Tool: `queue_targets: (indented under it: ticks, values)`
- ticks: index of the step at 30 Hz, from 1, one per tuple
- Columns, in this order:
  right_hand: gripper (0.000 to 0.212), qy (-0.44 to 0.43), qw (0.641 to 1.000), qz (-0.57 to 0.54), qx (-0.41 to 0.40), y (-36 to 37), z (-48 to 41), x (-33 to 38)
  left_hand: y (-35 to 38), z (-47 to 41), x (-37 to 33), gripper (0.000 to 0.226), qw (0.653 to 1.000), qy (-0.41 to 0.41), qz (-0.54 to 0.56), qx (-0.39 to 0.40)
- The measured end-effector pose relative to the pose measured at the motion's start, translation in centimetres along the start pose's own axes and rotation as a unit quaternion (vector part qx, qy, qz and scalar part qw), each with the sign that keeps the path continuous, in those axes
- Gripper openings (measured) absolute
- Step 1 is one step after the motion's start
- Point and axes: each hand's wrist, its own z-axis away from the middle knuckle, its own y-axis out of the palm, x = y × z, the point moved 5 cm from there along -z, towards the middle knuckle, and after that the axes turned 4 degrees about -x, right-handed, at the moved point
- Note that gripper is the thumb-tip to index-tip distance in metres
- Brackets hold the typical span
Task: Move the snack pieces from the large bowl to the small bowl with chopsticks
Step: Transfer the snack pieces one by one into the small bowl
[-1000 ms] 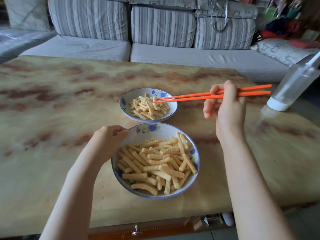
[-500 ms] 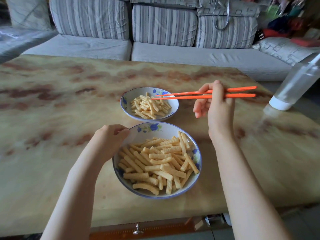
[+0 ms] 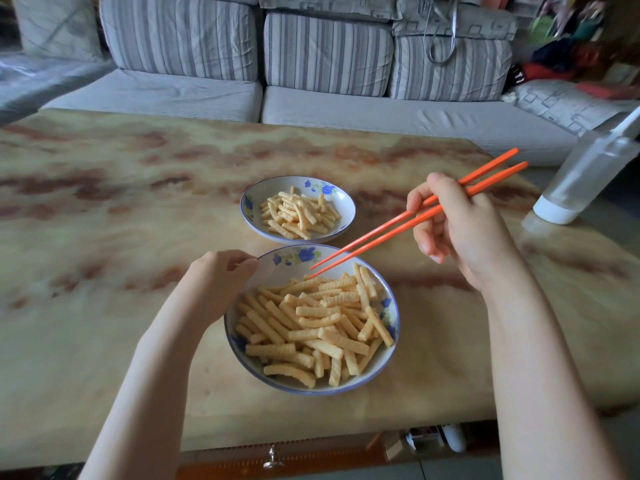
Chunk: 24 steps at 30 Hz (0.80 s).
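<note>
**Table stock: two bowls, one pair of chopsticks, both hands engaged**

- Large bowl (image 3: 396, 306): stands at the middle of the table (image 3: 104, 237), close to its near edge. It holds a heap of ridged yellow snack pieces (image 3: 311, 327).
- Small bowl (image 3: 348, 206): sits just beyond the large bowl, toward the far edge. Whether the rims touch cannot be told. A smaller pile of the same sticks lies in it.
- Chopsticks (image 3: 381, 233): an orange pair, slanting down from upper right. The tips are nearly together over the far side of the large bowl's heap.
- Right hand (image 3: 464, 233): your grip is closed round the chopsticks near their upper third, with the fingers curled.
- Left hand (image 3: 221, 282): your grip holds the large bowl at its far-left rim, fingers curled and one fingertip on the edge.
- Clear bottle (image 3: 581, 181): at the table's right edge, white end down.
- Striped sofa (image 3: 311, 109): runs along behind the far edge.
</note>
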Motion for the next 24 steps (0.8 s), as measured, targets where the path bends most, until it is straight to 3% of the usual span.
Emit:
queue_targets:
  ticks: [11,24]
  values:
    - [0.041,0.022,1.000,0.014,-0.008,-0.1,-0.1,-0.8,-0.1,0.1,-0.3,0.020,1.000,0.000,-0.004,-0.006]
    - [0.040,-0.026,0.971,-0.152,-0.180,-0.1,-1.0,-0.5,0.0,-0.1,-0.1,0.021,1.000,0.000,-0.013,-0.010]
